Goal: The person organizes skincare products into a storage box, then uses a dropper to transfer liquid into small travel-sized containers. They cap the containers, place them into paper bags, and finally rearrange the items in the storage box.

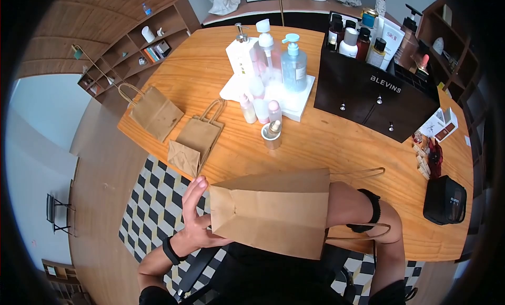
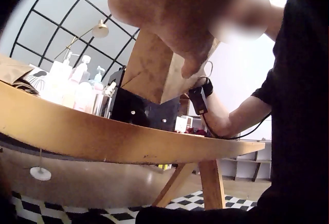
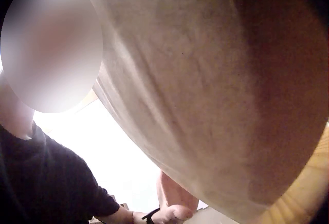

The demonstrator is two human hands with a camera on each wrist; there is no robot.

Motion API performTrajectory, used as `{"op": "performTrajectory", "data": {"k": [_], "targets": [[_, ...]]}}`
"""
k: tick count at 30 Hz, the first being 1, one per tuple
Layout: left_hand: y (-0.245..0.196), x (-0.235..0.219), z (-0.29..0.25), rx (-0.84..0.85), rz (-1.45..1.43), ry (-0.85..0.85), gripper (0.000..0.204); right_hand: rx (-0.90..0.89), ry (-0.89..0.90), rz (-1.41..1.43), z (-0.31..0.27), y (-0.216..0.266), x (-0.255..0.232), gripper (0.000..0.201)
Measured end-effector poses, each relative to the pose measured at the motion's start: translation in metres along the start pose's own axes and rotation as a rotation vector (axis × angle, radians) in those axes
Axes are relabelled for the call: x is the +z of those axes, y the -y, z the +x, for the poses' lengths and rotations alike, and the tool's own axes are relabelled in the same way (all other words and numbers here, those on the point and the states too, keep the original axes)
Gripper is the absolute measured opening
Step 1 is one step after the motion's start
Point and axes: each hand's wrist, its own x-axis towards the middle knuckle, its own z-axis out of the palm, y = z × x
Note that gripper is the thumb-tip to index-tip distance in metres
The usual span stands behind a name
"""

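Note:
A brown paper bag (image 1: pixel 273 215) lies tipped on its side over the table's near edge, its base toward my left and its handles to the right. My left hand (image 1: pixel 197 226) touches the base end, with straight fingers above and the thumb spread below. In the left wrist view this hand (image 2: pixel 175 13) looms over the bag (image 2: pixel 149 69). My right hand (image 1: pixel 347 202) reaches into the bag's mouth past the handles. Its fingers are hidden inside. A tan, creased surface fills most of the right wrist view, with the left hand (image 3: pixel 177 195) low in it.
Two smaller paper bags, one upper (image 1: pixel 155 113) and one lower (image 1: pixel 197 142), lie at the table's left. Pump bottles (image 1: pixel 294 65) stand on a white tray (image 1: pixel 294 113), with a small cup (image 1: pixel 271 139) in front. A black cosmetics organizer (image 1: pixel 363 89) and a black box (image 1: pixel 445 200) are on the right.

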Motion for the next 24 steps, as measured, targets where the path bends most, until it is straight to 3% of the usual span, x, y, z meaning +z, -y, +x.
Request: {"op": "performTrajectory", "data": {"k": [1,2,4,5,7,8,9,11,13,15,16,20,22,24], "targets": [[0.001,0.002,-0.002,-0.002,-0.001,0.001,0.076,-0.097,0.056,-0.204,-0.003,-0.003,0.002,0.016],[0.003,0.005,-0.003,-0.009,-0.065,-0.068,0.072,-0.096,0.056,-0.204,-0.011,-0.012,0.011,0.016],[0.003,0.004,0.004,-0.014,-0.128,-0.139,0.068,0.310,0.450,-0.115,-0.011,-0.021,0.021,0.030],[-0.001,-0.002,0.009,0.010,-0.102,-0.054,0.064,0.310,0.450,-0.116,-0.004,-0.022,0.028,0.030],[-0.010,-0.014,0.024,0.030,-0.071,0.031,0.061,-0.365,-0.114,-0.067,0.058,0.019,-0.001,0.019],[-0.013,-0.016,0.034,0.017,-0.088,0.157,0.059,-0.192,-0.081,0.123,0.058,0.029,-0.015,0.021],[-0.015,-0.016,0.040,0.005,-0.106,0.284,0.058,-0.191,-0.080,0.125,0.058,0.033,-0.017,0.021],[-0.013,-0.008,0.041,-0.024,-0.143,0.277,0.054,-0.284,-0.091,-0.105,0.061,0.037,-0.020,0.019],[-0.009,-0.003,0.038,-0.029,-0.080,0.261,0.053,-0.301,-0.064,0.059,0.068,0.035,-0.026,0.022],[-0.003,0.003,0.032,-0.026,-0.083,0.203,0.052,0.038,0.358,0.082,0.074,0.039,-0.042,0.018],[-0.001,0.003,0.029,-0.037,-0.047,0.176,0.052,-0.050,0.167,0.082,0.073,0.034,-0.037,0.015],[0.015,0.004,0.005,-0.097,0.032,0.100,0.051,-0.047,-0.006,0.143,0.072,0.041,-0.065,0.017],[0.019,0.002,-0.011,-0.172,0.134,0.075,0.051,0.039,-0.256,0.120,0.068,0.044,-0.078,0.034],[0.024,0.005,-0.026,-0.252,0.215,0.045,0.058,0.079,-0.283,0.108,0.065,0.039,-0.084,0.030]]}}
